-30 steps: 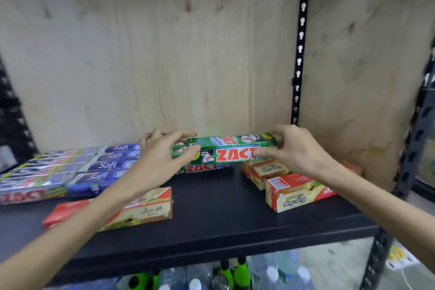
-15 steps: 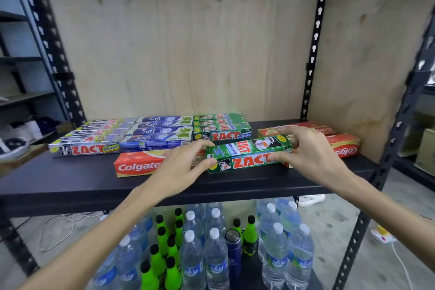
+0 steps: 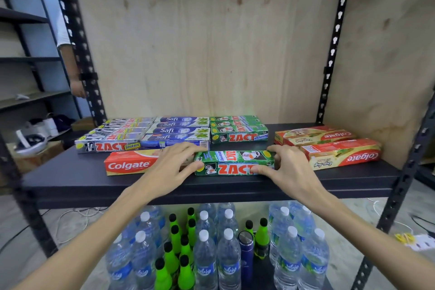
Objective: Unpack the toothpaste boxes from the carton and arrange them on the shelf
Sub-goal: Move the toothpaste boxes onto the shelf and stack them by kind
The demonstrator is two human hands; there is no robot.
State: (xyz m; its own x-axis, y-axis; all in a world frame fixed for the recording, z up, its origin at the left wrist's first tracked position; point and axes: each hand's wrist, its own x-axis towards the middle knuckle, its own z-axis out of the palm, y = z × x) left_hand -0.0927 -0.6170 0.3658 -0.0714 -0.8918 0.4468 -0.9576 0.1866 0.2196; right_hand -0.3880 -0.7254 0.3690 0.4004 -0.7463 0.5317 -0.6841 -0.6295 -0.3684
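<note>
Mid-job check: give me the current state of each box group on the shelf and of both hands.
Green Zact box at the front: flat, gripped at both ends.
Left hand: gripping its left end.
Right hand: gripping its right end.
Red Colgate box beside it: flat.
Green Zact stack behind: lined up.
Blue Safi boxes: lined up.
Black metal shelf: partly stocked.

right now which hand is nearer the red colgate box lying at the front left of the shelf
Left. The left hand lies over the right end of the front-left Colgate box; the right hand is off beyond the green Zact box, at its right end.
</note>
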